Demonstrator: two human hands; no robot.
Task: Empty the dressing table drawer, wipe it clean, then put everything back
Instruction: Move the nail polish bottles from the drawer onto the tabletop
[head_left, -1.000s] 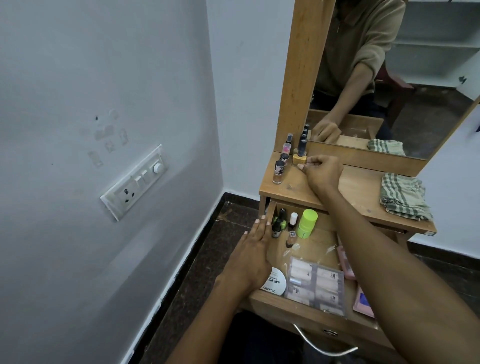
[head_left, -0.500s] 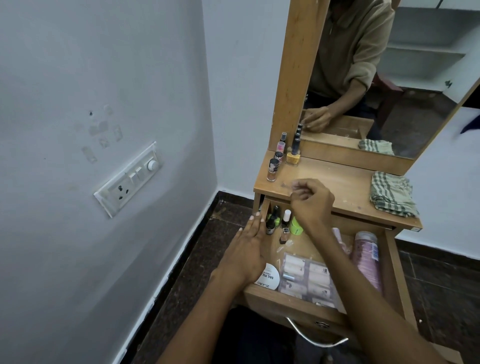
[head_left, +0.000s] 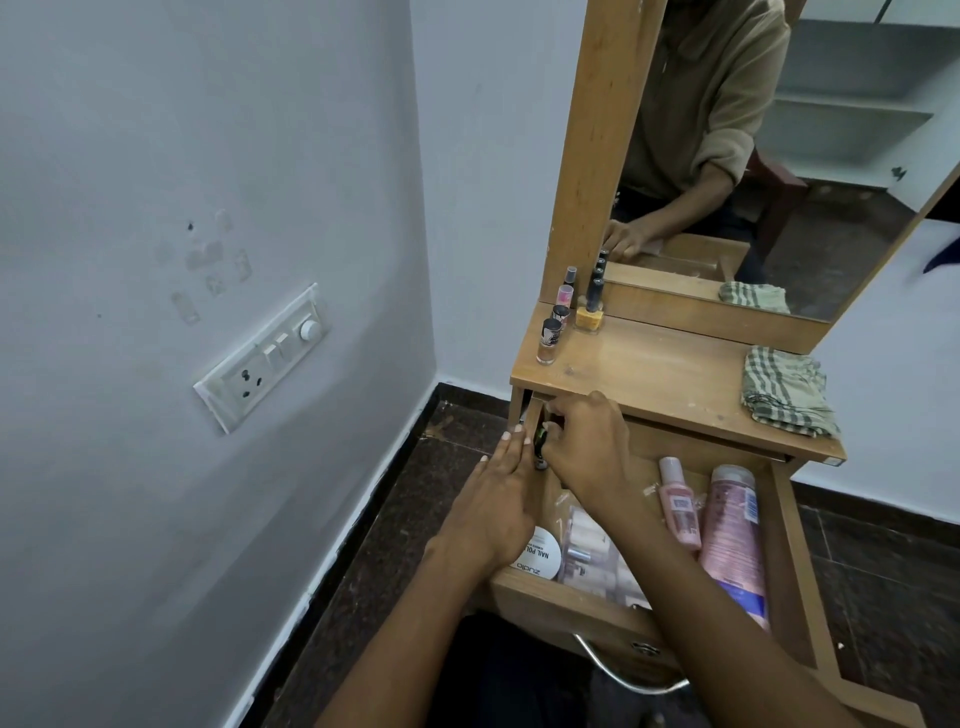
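The wooden drawer (head_left: 795, 561) of the dressing table stands pulled out. My right hand (head_left: 582, 447) reaches into its back left corner, fingers curled round a small dark nail polish bottle (head_left: 540, 447). My left hand (head_left: 498, 509) rests flat with straight fingers on the drawer's left edge. Inside lie a white round nail polish remover tub (head_left: 540, 558), a clear packet of small items (head_left: 592, 551), a small pink bottle (head_left: 679, 506) and a bigger pink tube (head_left: 732, 535). Several nail polish bottles (head_left: 549, 340) stand on the table top (head_left: 665, 369) at the left.
A folded checked cloth (head_left: 787, 397) lies at the right of the table top. The mirror (head_left: 769, 156) rises behind it. A grey wall with a switch plate (head_left: 265, 358) is close on the left. Dark floor tiles (head_left: 395, 545) lie below.
My right hand came off the table top, where it left a bottle by the mirror, and went down into the drawer's back left corner. My left hand stayed on the drawer edge.
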